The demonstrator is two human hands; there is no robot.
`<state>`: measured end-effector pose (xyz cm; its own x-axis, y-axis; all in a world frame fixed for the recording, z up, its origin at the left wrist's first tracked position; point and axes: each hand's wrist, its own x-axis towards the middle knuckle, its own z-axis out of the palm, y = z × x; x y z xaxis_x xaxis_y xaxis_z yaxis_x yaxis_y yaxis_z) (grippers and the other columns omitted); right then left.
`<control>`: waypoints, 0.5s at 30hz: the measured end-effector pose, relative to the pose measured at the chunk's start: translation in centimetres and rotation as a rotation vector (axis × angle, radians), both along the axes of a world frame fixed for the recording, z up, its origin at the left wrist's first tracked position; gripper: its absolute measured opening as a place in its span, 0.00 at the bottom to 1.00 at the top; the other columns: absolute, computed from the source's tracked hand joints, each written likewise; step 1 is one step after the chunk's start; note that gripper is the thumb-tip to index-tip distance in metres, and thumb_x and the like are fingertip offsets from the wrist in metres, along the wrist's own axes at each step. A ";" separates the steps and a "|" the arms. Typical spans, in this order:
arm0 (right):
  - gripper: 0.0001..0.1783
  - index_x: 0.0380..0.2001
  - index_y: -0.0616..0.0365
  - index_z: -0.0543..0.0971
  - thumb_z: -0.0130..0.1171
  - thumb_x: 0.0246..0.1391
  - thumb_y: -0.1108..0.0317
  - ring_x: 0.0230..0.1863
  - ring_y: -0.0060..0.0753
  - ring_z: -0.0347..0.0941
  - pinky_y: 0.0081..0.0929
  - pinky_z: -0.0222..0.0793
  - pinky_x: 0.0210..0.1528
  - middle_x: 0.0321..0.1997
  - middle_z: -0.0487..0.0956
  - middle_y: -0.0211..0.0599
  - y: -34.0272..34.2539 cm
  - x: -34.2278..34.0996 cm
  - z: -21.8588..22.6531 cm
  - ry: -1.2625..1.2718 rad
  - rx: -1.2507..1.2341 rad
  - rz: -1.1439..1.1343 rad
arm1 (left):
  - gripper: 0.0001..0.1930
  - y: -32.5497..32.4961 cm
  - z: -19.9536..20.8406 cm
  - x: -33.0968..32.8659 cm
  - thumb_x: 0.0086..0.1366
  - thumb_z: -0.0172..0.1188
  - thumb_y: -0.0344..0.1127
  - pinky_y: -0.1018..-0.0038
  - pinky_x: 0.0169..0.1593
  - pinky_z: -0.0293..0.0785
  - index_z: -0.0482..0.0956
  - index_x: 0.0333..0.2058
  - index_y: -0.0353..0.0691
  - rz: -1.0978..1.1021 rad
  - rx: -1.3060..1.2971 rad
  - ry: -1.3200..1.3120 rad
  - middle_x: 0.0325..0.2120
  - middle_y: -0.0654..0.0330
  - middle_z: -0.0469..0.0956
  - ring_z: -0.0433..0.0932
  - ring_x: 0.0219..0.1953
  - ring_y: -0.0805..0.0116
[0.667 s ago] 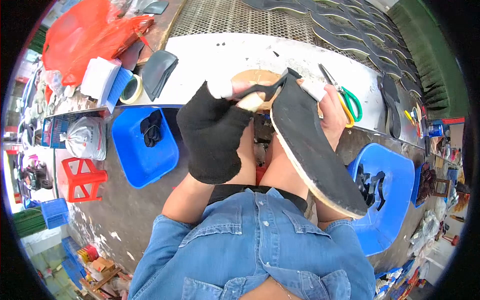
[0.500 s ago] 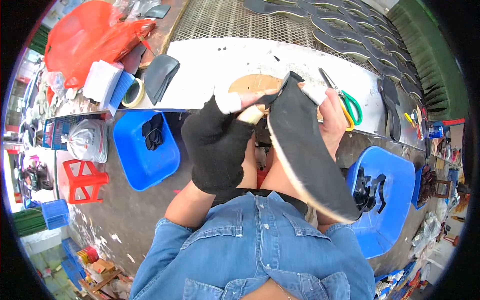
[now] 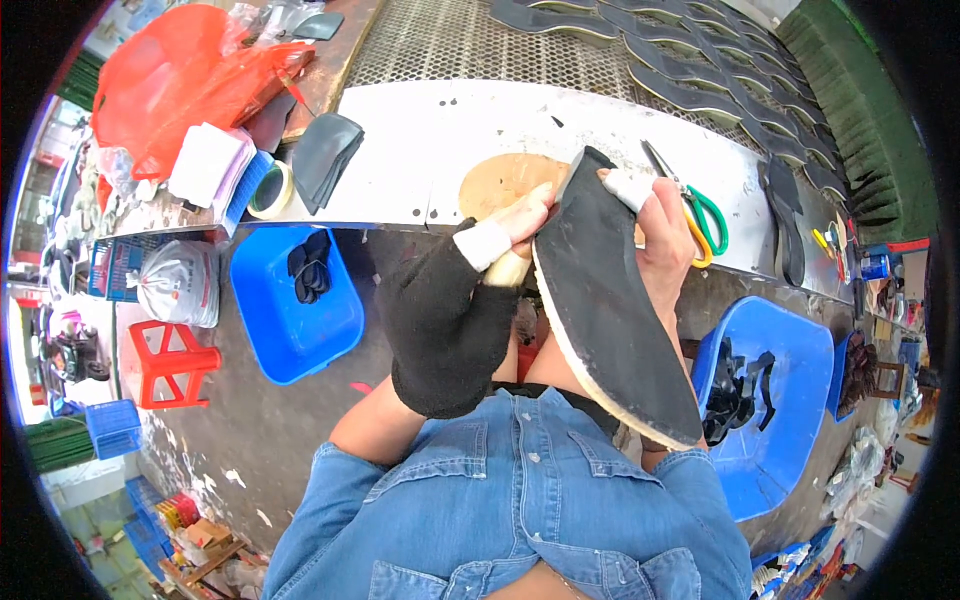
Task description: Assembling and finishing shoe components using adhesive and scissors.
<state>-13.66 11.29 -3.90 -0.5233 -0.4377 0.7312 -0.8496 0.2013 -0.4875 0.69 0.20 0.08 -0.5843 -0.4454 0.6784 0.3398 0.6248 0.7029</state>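
Observation:
A long black shoe sole [image 3: 610, 270] with a pale cream edge is held up at a tilt in front of me, its narrow end toward the bench. My right hand [image 3: 660, 235], thumb wrapped in white tape, grips it along the right side near that end. My left hand [image 3: 455, 315] wears a black fingerless glove with taped fingertips. Its fingers pinch the sole's left edge near the narrow end; what lies under the fingertips is hidden. Just beyond the hands, a round tan board [image 3: 500, 185] lies on the white bench top [image 3: 400, 140]. Scissors [image 3: 706, 220] with green and yellow handles lie right of my right hand.
Rows of black soles [image 3: 690, 95] lie on a mesh belt [image 3: 430, 50] beyond the bench. Blue bins [image 3: 345, 335] holding black pieces stand on both sides below. Tape roll [image 3: 270, 193], dark sheets [image 3: 325, 160] and a red bag [image 3: 165, 85] sit left. A red stool [image 3: 175, 362] stands lower left.
My left hand has lowered and turned, its fingers now closer against the sole's edge. The dark strip that showed at its fingertips is no longer visible. The right hand's grip looks the same.

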 end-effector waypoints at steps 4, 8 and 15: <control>0.17 0.30 0.61 0.77 0.67 0.30 0.74 0.27 0.38 0.66 0.28 0.61 0.28 0.24 0.63 0.36 -0.1 0.4 0.2 -0.015 -0.006 -0.007 | 0.13 0.0 -0.3 -0.1 0.56 0.56 0.20 0.74 0.46 0.73 0.76 0.42 0.32 -0.010 0.024 0.048 0.39 0.50 0.80 0.80 0.42 0.62; 0.17 0.31 0.61 0.77 0.67 0.31 0.73 0.28 0.39 0.67 0.28 0.63 0.30 0.25 0.65 0.37 -0.1 0.3 -0.5 -0.002 0.012 -0.022 | 0.13 -0.4 -0.5 0.0 0.56 0.56 0.21 0.74 0.46 0.73 0.77 0.42 0.32 -0.019 0.028 0.045 0.39 0.51 0.80 0.80 0.42 0.63; 0.22 0.39 0.61 0.78 0.63 0.33 0.75 0.35 0.33 0.72 0.27 0.66 0.38 0.33 0.75 0.36 -0.6 1.5 -1.0 -0.188 -0.052 0.055 | 0.10 -0.4 1.4 0.6 0.58 0.56 0.24 0.75 0.40 0.75 0.78 0.39 0.34 -0.011 0.041 -0.059 0.33 0.54 0.81 0.80 0.35 0.69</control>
<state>-12.19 10.73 -4.90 -0.6286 -0.4337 0.6455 -0.7520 0.1274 -0.6467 1.29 -0.15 1.44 -0.6276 -0.4657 0.6239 0.3036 0.5915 0.7469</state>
